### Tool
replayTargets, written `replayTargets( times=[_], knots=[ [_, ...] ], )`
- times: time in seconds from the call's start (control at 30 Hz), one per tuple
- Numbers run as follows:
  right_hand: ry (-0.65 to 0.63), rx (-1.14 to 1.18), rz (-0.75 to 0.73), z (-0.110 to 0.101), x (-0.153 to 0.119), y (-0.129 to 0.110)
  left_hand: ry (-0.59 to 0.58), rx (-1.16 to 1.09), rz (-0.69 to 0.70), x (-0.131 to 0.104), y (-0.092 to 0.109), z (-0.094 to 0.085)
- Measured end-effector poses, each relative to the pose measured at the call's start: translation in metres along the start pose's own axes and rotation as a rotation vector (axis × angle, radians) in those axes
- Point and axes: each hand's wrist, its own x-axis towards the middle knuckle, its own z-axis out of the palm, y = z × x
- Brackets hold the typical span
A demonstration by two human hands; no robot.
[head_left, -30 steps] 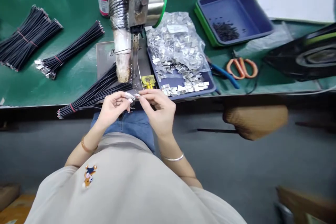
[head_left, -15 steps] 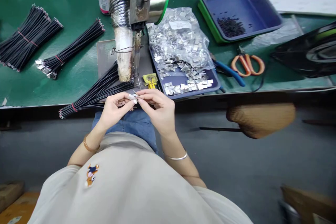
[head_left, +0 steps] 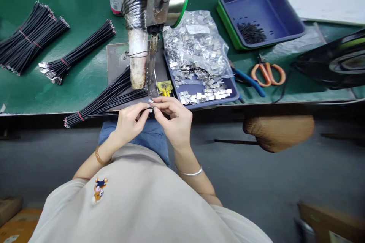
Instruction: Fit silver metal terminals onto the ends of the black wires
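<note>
My left hand (head_left: 131,123) is closed in a pinch on the end of a thin black wire. That wire seems to run back to a banded bundle of black wires (head_left: 107,97) lying at the table's front edge. Facing it, my right hand (head_left: 176,121) pinches a small silver metal connector (head_left: 150,101) at the wire's end. Fingertips of both hands almost meet, partly hiding the joint. Just beyond them stand a soldering holder (head_left: 152,57) and a yellow sponge-like piece (head_left: 164,86). Right of my right hand sits a tray (head_left: 196,103) of loose silver connectors.
A plastic bag of connectors (head_left: 196,41) lies in the tray. Orange-handled scissors (head_left: 268,74), blue-handled pliers (head_left: 249,81) and a blue bin with small black pieces (head_left: 273,7) are to the right. More wire bundles (head_left: 80,49) lie left. A wrapped hose (head_left: 137,38) hangs ahead.
Both hands have shifted slightly right with the view, staying pinched together at the wire's end. The connector between them has turned a little. The wire bundles stay where they were.
</note>
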Motion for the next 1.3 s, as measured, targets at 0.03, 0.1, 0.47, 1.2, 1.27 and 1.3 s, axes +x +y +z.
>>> replayTargets(
  times=[0.03, 0.1, 0.47, 1.2, 1.27, 1.3],
  knots=[
    [-0.001, 0.11, 0.07, 0.002, 0.0, 0.002, 0.007, -0.002, 0.009, -0.001, 0.0, 0.001],
    [-0.004, 0.298, 0.181, 0.007, 0.0, 0.007, 0.018, -0.035, -0.006, -0.003, 0.0, 0.001],
    [0.003, 0.293, 0.204, 0.007, -0.003, 0.009, -0.052, -0.315, -0.228, 0.0, 0.001, -0.004],
    [0.148, -0.227, -0.341, 0.002, -0.009, -0.001, 0.004, -0.715, -0.568, 0.018, 0.002, -0.002],
    [0.166, -0.168, -0.249, 0.003, -0.007, 0.001, 0.006, -0.715, -0.583, 0.017, 0.001, -0.002],
    [0.166, -0.148, -0.218, 0.003, -0.006, 0.002, 0.006, -0.712, -0.589, 0.016, 0.0, -0.001]
  ],
)
